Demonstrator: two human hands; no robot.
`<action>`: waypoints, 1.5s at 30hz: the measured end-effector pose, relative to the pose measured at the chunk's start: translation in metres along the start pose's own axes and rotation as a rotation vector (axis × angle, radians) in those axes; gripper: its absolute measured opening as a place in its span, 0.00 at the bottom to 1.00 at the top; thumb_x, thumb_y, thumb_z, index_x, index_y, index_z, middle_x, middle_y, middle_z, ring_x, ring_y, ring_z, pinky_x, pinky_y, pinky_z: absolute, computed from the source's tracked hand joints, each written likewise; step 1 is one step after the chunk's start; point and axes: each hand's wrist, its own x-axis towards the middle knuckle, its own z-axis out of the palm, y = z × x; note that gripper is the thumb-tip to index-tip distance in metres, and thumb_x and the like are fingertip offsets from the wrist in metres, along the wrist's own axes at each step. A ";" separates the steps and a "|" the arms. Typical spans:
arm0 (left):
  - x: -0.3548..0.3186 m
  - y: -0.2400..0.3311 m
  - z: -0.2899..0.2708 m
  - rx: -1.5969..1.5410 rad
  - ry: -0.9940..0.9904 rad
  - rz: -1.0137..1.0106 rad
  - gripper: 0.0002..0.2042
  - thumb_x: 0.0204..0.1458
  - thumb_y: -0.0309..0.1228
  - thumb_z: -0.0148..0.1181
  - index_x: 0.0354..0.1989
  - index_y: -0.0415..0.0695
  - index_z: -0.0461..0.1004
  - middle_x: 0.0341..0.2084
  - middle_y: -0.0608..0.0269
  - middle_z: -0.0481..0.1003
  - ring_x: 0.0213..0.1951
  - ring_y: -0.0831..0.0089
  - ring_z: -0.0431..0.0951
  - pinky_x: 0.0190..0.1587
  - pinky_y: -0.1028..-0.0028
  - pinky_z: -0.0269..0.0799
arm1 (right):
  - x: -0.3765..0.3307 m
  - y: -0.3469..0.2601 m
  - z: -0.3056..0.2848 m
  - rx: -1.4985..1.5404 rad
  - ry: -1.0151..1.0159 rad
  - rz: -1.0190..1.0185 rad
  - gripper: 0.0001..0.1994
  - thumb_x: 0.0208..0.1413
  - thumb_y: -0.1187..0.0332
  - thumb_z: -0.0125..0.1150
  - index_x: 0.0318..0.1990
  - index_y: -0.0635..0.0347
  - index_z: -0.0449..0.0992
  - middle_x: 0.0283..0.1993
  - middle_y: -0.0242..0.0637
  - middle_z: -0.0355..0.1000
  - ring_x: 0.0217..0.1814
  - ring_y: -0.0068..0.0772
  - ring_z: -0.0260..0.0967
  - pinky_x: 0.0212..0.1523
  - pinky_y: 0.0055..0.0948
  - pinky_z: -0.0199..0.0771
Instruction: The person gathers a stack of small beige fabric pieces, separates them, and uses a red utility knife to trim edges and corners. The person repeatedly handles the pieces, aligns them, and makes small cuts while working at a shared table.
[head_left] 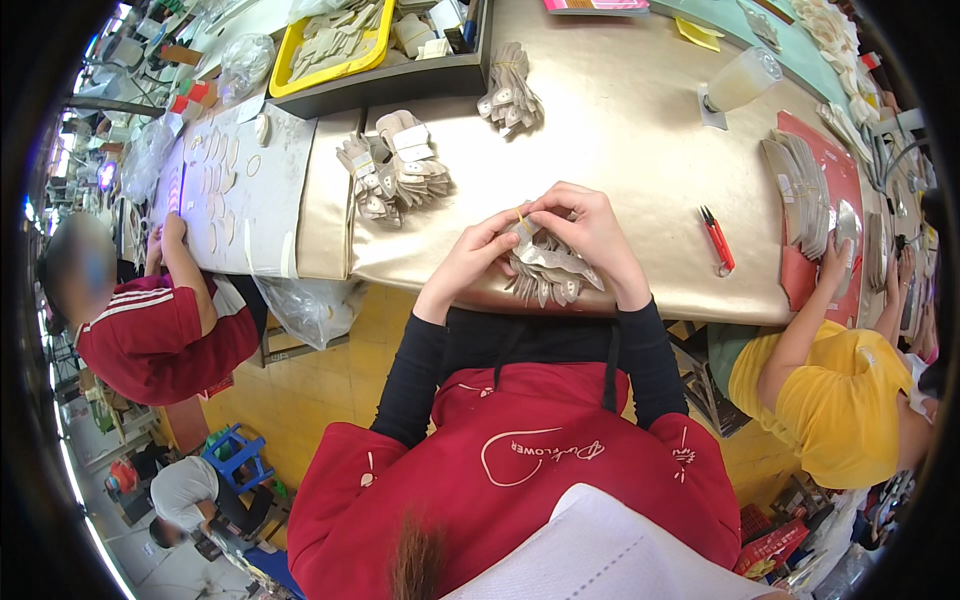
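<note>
At the table's near edge, my left hand (480, 256) grips a bundle of flat grey-beige cut pieces (552, 268) by its upper left side. Over the top of that bundle, my right hand (588, 232) has its fingers pinched together, meeting the left fingertips. A thin yellow band (521, 216) shows between the fingertips, at the bundle's upper end. The lower ends of the pieces fan out toward me. Part of the bundle is hidden by my fingers.
Similar bundles (410, 158) lie ahead on the gold-coloured table (620, 130), near a black tray (440, 78) with a yellow basket (384, 30). Red-handled snips (717, 245) and a clear cup (742, 82) are to the right. Co-workers sit on both sides.
</note>
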 end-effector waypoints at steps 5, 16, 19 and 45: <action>-0.002 0.004 0.004 0.044 0.017 0.043 0.23 0.66 0.32 0.54 0.70 0.45 0.65 0.45 0.67 0.76 0.34 0.83 0.75 0.39 0.78 0.77 | -0.002 -0.002 -0.007 -0.119 -0.073 0.018 0.13 0.52 0.77 0.67 0.46 0.65 0.81 0.49 0.38 0.76 0.53 0.29 0.73 0.52 0.29 0.73; -0.017 0.084 0.034 0.933 -0.182 0.526 0.16 0.60 0.40 0.59 0.53 0.54 0.82 0.46 0.70 0.81 0.54 0.63 0.73 0.60 0.62 0.55 | -0.031 -0.042 -0.038 -0.572 -0.175 -0.369 0.25 0.40 0.70 0.74 0.52 0.51 0.80 0.50 0.28 0.78 0.60 0.38 0.71 0.73 0.52 0.55; -0.022 0.104 0.035 1.034 -0.214 0.610 0.14 0.53 0.40 0.66 0.48 0.59 0.85 0.45 0.73 0.82 0.59 0.62 0.72 0.62 0.53 0.50 | -0.044 -0.055 -0.035 -0.659 -0.045 -0.470 0.20 0.38 0.70 0.73 0.44 0.49 0.83 0.41 0.25 0.80 0.48 0.32 0.76 0.71 0.52 0.58; -0.042 0.114 0.052 0.549 -0.121 0.443 0.41 0.45 0.44 0.75 0.67 0.41 0.65 0.65 0.54 0.69 0.73 0.57 0.58 0.74 0.57 0.47 | -0.090 -0.082 -0.022 0.025 0.149 -0.144 0.19 0.47 0.73 0.75 0.48 0.64 0.79 0.43 0.38 0.80 0.46 0.31 0.78 0.53 0.29 0.73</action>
